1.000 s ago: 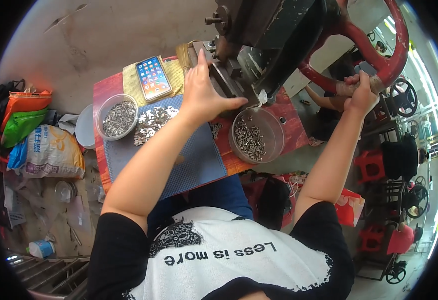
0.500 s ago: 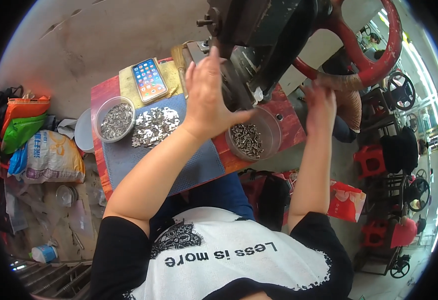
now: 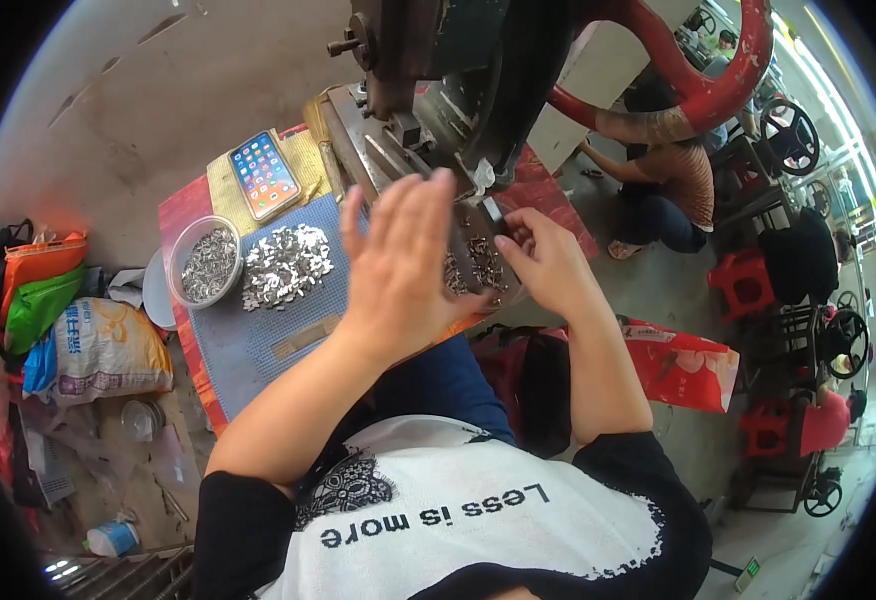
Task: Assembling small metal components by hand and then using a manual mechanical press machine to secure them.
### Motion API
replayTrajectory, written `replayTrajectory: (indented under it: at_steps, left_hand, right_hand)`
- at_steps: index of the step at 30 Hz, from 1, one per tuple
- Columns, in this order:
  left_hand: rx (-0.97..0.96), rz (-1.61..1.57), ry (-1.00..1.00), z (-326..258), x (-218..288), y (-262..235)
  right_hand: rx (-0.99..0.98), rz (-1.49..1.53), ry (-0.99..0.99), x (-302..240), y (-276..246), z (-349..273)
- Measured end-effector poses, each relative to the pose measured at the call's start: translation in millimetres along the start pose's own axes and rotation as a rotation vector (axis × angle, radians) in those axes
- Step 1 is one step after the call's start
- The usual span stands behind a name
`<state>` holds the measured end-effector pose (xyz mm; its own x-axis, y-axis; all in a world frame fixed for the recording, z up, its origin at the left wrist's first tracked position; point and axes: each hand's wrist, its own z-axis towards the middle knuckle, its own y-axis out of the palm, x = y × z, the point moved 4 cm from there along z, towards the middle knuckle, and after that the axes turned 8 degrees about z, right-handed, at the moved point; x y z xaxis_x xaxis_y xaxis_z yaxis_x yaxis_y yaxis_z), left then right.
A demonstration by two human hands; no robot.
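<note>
My left hand (image 3: 398, 265) is raised over the near middle of the table, open with fingers stretched upward, and I see nothing in it. My right hand (image 3: 550, 262) is at the right, its fingers curled beside a clear tub of small dark metal pieces (image 3: 483, 268); whatever they hold is hidden. A dark bar-like piece with a shiny edge (image 3: 493, 210) shows just beyond the fingertips. Ahead stands a dark hand press (image 3: 448, 45) with a red wheel (image 3: 728, 105). Left of my left hand, a pile of small silver pieces (image 3: 286, 265) lies on a blue mat (image 3: 223, 350).
A clear bowl of silver pieces (image 3: 208, 262) stands left of the pile. Behind it a phone (image 3: 266, 175) rests on yellow cloth (image 3: 223, 190). Bags (image 3: 103, 350) crowd the left floor. At right are a crouching person (image 3: 673, 185), red stools (image 3: 743, 285) and more wheeled machines.
My right hand has come down from near the red wheel to the tub. My left hand has moved slightly down, still open. The view has shifted, so the table sits further left.
</note>
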<state>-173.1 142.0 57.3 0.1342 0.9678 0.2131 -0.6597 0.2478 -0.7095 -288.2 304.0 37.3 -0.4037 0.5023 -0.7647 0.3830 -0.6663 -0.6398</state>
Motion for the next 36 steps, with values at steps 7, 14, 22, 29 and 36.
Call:
replayTrajectory:
  at_steps: [7,14,22,29,36]
  left_hand:
    - [-0.375,0.334,-0.363,-19.0,-50.5,0.8]
    - [-0.710,0.293,-0.346,-26.8,-71.4,14.5]
    - [0.011,0.067,-0.379,-52.5,-91.5,-61.7]
    - [-0.186,-0.140,-0.612,-120.7,-118.6,-105.8]
    - [-0.252,-0.049,-0.499,-153.7,-103.4,-87.8]
  right_hand:
    - [0.203,-0.127,-0.249,-7.0,8.4,15.8]
    - [-0.215,1.128,0.263,1.8,5.8,24.3]
    - [-0.366,0.313,-0.336,-80.1,88.4,-9.4]
    - [-0.402,0.069,-0.821,-101.4,183.4,-26.9]
    - [-0.140,0.128,-0.680,-92.4,165.9,22.2]
